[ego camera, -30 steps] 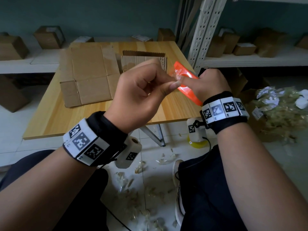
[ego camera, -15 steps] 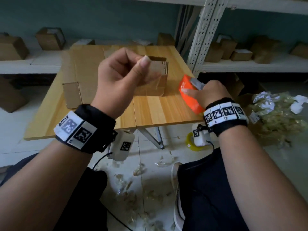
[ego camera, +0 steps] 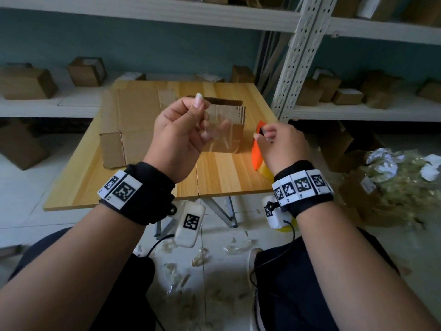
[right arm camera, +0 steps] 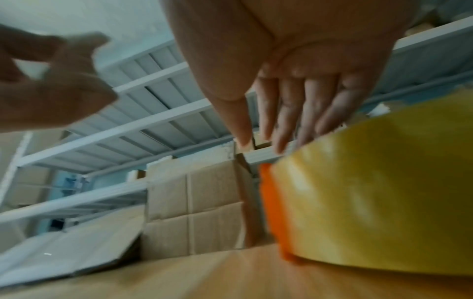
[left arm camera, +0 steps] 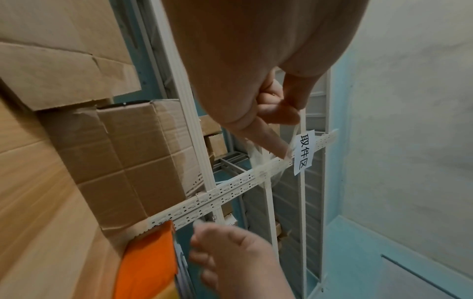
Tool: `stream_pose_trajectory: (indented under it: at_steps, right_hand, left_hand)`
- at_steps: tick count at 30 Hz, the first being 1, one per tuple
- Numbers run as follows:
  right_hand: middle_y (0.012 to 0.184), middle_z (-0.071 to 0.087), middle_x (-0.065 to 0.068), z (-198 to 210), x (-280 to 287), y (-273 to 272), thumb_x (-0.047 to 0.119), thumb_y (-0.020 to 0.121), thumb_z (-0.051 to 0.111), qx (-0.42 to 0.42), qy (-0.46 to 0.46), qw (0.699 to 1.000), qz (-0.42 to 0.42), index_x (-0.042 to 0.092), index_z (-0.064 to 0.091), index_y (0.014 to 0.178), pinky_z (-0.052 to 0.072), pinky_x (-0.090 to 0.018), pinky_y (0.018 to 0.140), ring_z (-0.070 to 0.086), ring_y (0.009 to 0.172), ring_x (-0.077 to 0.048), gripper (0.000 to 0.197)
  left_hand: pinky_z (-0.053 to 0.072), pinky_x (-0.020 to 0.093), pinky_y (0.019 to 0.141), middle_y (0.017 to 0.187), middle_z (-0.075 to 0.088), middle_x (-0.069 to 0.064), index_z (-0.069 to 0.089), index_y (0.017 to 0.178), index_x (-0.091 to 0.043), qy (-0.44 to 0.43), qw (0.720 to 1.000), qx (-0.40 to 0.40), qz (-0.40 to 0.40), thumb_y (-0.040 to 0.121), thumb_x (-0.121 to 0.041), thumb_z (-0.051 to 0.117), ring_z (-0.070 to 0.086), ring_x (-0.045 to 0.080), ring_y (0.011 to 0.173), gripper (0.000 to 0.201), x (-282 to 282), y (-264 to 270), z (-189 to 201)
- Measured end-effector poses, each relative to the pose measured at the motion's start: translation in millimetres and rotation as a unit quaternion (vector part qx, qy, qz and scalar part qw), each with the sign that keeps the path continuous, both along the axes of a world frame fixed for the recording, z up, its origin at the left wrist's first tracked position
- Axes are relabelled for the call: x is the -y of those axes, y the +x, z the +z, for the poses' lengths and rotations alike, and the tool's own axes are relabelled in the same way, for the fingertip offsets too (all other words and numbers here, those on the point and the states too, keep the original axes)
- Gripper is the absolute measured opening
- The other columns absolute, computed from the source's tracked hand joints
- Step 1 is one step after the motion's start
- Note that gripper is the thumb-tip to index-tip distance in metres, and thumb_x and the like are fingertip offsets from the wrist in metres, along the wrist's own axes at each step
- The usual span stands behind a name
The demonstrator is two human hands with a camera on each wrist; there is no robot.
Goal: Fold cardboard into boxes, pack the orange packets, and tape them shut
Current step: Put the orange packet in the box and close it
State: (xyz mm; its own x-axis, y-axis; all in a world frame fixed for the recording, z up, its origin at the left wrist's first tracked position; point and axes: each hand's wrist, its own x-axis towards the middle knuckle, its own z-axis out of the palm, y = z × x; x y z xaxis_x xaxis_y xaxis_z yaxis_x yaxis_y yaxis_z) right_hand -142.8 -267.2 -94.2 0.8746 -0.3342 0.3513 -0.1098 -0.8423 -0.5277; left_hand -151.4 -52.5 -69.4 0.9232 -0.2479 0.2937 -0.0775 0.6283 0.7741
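Pinching a clear strip of tape (ego camera: pixel 218 137) in the left hand (ego camera: pixel 177 137) above the open brown cardboard box (ego camera: pixel 226 130), right hand (ego camera: pixel 280 145) gripping the orange tape dispenser (ego camera: pixel 257 156) beside that box.

Clear tape strip (ego camera: pixel 220 136) hangs before upright, seemingly open-topped cardboard box (ego camera: pixel 229 126).

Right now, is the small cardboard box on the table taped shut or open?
Open: the box has its top flaps standing up, and the left hand holds a loose tape strip.
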Motion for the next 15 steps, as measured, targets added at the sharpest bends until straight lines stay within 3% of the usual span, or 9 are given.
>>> stream_pose_trajectory:
  at_steps: [3, 5, 7, 9, 12, 15]
  right_hand:
    - [0.095, 0.072, 0.014, -2, -16, -2, 0.02, 0.097, 0.068, 0.07, 0.075, 0.988, 0.118, 0.026, 0.076, 0.111, 0.056, -0.024, 0.078, 0.069, 0.088, -0.005, 0.018]
    - [0.093, 0.074, 0.011, -3, -26, -3, 0.003, 0.097, 0.062, 0.043, 0.173, 0.956, 0.234, 0.022, 0.076, 0.11, 0.056, -0.022, 0.078, 0.071, 0.086, -0.005, 0.027]
    - [0.09, 0.078, 0.009, -1, -37, -5, -0.006, 0.098, 0.052, -0.007, 0.278, 0.914, 0.294, 0.021, 0.075, 0.106, 0.057, -0.023, 0.075, 0.075, 0.085, -0.011, 0.037]
    - [0.09, 0.079, 0.007, 4, -46, -9, -0.005, 0.101, 0.045, -0.049, 0.358, 0.879, 0.312, 0.024, 0.074, 0.107, 0.06, -0.031, 0.079, 0.077, 0.089, -0.015, 0.041]
    - [0.098, 0.078, -0.009, 9, -51, -10, -0.002, 0.1, 0.036, -0.09, 0.466, 0.813, 0.336, 0.012, 0.071, 0.12, 0.058, -0.05, 0.093, 0.077, 0.094, -0.029, 0.043]
    - [0.086, 0.076, -0.009, 13, -50, -10, 0.002, 0.099, 0.033, -0.12, 0.52, 0.766, 0.359, 0.007, 0.068, 0.111, 0.058, -0.043, 0.083, 0.076, 0.083, -0.028, 0.037]
  left_hand:
    - [0.061, 0.039, 0.09, 0.077, 0.062, 0.0, 0.068, 0.084, -0.011, -0.057, 0.997, -0.05, -0.035, 0.106, -0.011, 0.055, 0.06, 0.011, 0.073, 0.026, 4, 3, 0]
    - [0.062, 0.035, 0.082, 0.081, 0.068, -0.001, 0.067, 0.085, -0.011, -0.132, 0.983, -0.108, -0.07, 0.105, -0.011, 0.058, 0.067, 0.009, 0.076, 0.022, 5, 5, 2]
    - [0.063, 0.033, 0.077, 0.084, 0.07, -0.001, 0.067, 0.088, -0.008, -0.198, 0.961, -0.167, -0.095, 0.105, -0.012, 0.059, 0.07, 0.012, 0.078, 0.02, 6, 9, 2]
    - [0.063, 0.033, 0.079, 0.091, 0.064, -0.001, 0.067, 0.091, -0.005, -0.244, 0.938, -0.21, -0.129, 0.108, -0.015, 0.059, 0.066, 0.014, 0.084, 0.021, 7, 12, 1]
    - [0.063, 0.034, 0.081, 0.088, 0.062, 0.006, 0.064, 0.094, -0.001, -0.311, 0.903, -0.254, -0.152, 0.108, -0.02, 0.057, 0.063, 0.019, 0.083, 0.024, 10, 15, 2]
    - [0.064, 0.035, 0.077, 0.083, 0.059, 0.007, 0.063, 0.092, 0.001, -0.352, 0.879, -0.267, -0.178, 0.107, -0.019, 0.058, 0.057, 0.017, 0.076, 0.026, 12, 15, 4]
